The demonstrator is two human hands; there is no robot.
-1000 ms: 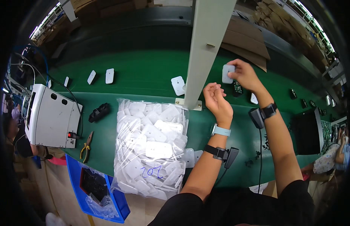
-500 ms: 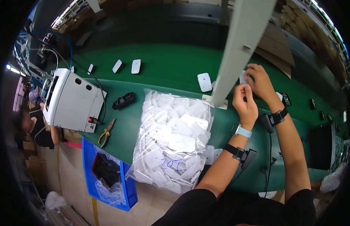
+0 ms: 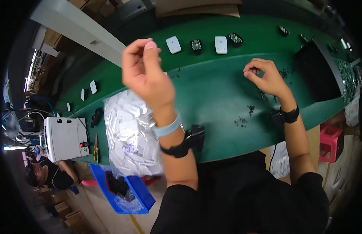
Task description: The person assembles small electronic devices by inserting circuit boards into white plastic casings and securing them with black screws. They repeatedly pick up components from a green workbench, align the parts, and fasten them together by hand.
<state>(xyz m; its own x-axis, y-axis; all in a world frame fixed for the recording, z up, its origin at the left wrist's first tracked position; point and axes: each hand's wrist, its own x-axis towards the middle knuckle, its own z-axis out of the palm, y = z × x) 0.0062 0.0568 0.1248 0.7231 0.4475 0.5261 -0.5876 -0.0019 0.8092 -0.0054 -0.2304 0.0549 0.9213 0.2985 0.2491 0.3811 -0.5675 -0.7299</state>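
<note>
the bare left hand (image 3: 148,78) is hanging in the air over a bulging clear plastic bag (image 3: 118,169) of thin white plastic plates (image 3: 123,113), its fingers bending in toward the thumb. the bare right hand (image 3: 267,76) is hovering over the glossy green counter (image 3: 220,97) near loose small black screws (image 3: 240,121), its grip curling likewise. i am unable to tell whether either grip is pinching anything. two white rounded rectangular covers (image 3: 221,45) are lying past the counter's near surface, beside black box-shaped units (image 3: 196,46) with bare circuitry
</note>
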